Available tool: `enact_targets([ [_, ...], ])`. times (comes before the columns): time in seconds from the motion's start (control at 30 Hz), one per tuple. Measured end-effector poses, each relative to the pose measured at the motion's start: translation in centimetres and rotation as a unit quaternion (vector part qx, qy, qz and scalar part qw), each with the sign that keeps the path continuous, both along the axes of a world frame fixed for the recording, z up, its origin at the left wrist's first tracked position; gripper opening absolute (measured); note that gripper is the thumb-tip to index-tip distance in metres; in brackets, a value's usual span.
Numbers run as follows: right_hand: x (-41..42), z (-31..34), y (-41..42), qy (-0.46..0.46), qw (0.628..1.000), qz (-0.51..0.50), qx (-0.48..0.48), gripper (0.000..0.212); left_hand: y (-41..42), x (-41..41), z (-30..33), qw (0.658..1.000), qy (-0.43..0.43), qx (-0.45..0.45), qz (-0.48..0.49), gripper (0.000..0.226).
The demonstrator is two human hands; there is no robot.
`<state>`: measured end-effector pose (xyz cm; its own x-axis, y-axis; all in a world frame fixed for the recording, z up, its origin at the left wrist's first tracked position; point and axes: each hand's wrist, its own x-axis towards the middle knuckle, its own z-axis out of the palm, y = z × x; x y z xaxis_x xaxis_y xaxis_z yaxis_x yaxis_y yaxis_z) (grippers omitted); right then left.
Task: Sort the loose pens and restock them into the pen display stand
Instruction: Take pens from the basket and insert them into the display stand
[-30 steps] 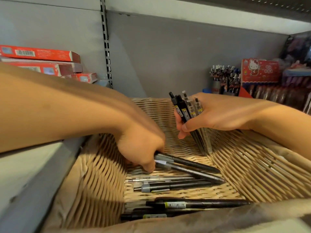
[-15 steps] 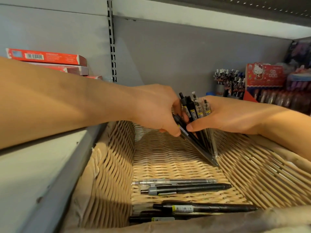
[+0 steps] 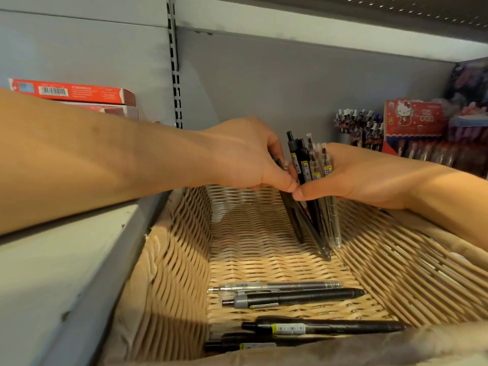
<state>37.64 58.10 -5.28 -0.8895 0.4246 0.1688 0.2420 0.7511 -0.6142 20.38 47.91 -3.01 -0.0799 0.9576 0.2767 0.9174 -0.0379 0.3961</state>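
My right hand [image 3: 353, 178] grips an upright bundle of pens [image 3: 309, 165], black and clear ones, over the far end of a wicker basket [image 3: 171, 241]. My left hand [image 3: 248, 157] presses against that bundle from the left, its fingers closed on dark pens [image 3: 295, 217] that slant down beside the others. Several loose pens [image 3: 290, 297] lie flat on the basket floor near me, black and silver. A pen display stand [image 3: 356, 128] full of pens stands on the shelf at the back right.
Red boxes [image 3: 71, 93] are stacked on the shelf at the left. A red cartoon-cat box [image 3: 412, 120] and more packaged pens fill the right end of the shelf. A grey shelf ledge [image 3: 79, 273] runs along the basket's left side.
My left hand lifted two dark pens from the basket floor and carried them up to the bundle in my right hand. It now presses them against that bundle.
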Motion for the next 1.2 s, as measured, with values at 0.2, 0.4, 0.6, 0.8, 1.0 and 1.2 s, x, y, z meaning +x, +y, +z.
enact_targets([
  [0.2,-0.1,0.2,-1.0,-0.036,0.999,0.016,0.036,0.024,0.1,0.4,-0.2,0.999,-0.042,-0.002,-0.005,0.035],
  [0.4,-0.1,0.3,-1.0,-0.022,0.999,0.006,0.039,0.017,-0.1,0.3,-0.2,0.995,-0.093,-0.017,-0.018,0.034],
  [0.6,0.2,0.1,-0.1,0.015,0.999,0.02,-0.034,0.016,-0.1,0.5,-0.4,0.994,-0.095,-0.049,-0.019,0.023],
  [0.8,-0.1,-0.1,0.7,0.1,0.989,0.007,-0.109,0.027,-0.2,0.6,-0.3,0.995,-0.084,-0.049,-0.001,0.018],
  [1.0,-0.2,-0.2,0.4,0.082,0.976,0.051,-0.197,0.044,-0.3,1.0,-0.2,0.992,-0.125,-0.006,-0.012,0.012],
  [1.2,-0.1,-0.1,-0.1,0.01,0.988,0.042,-0.147,0.027,-0.7,1.3,-0.1,0.99,-0.129,-0.001,-0.049,0.017],
])
